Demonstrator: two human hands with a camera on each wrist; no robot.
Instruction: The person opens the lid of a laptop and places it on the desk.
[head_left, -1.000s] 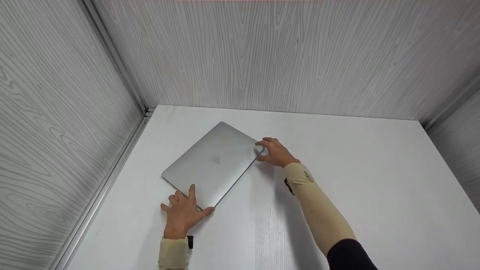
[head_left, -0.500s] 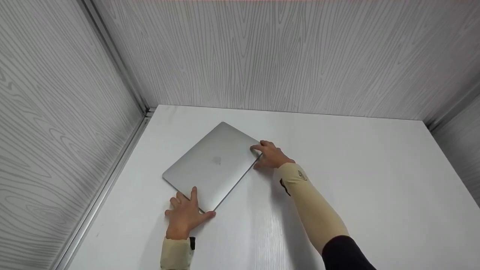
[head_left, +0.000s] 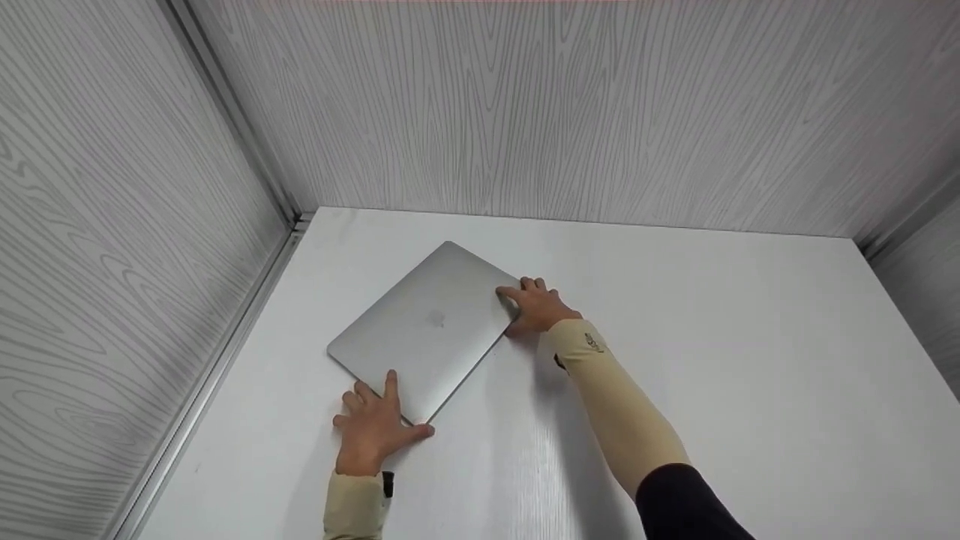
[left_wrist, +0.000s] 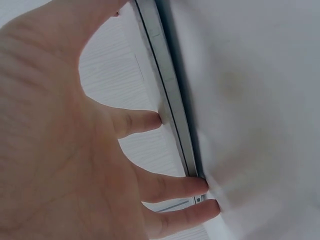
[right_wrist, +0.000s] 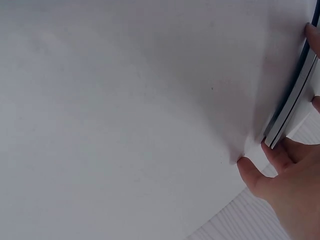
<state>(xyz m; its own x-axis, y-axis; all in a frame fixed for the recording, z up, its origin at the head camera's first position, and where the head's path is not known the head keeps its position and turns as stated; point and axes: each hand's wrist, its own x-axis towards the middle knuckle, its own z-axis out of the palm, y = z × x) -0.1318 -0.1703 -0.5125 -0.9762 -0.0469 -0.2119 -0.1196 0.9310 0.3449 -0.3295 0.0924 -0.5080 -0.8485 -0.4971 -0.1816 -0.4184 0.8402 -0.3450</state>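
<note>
A closed silver laptop point(head_left: 420, 330) with a faint logo on its lid lies diagonally on the white table. My left hand point(head_left: 369, 435) is spread at the near corner. Its index fingertip touches the lid and its thumb reaches the corner's front side. In the left wrist view, other straight fingertips meet the table beside the laptop's thin edge point(left_wrist: 172, 92). At the right corner, my right hand point(head_left: 541, 307) grips the laptop, its index finger bent on the lid and its thumb at the front edge. The right wrist view shows further fingers around the laptop's corner point(right_wrist: 287, 112).
The white tabletop point(head_left: 712, 360) extends to the right. A grey wood-grain panel point(head_left: 525, 112) rises behind it, and another side panel point(head_left: 112, 262) stands at the left with a metal rail point(head_left: 217, 367) along its foot.
My right hand has slid slightly left, its index finger further onto the lid and its other fingers closer around the corner. The laptop and left hand have barely shifted.
</note>
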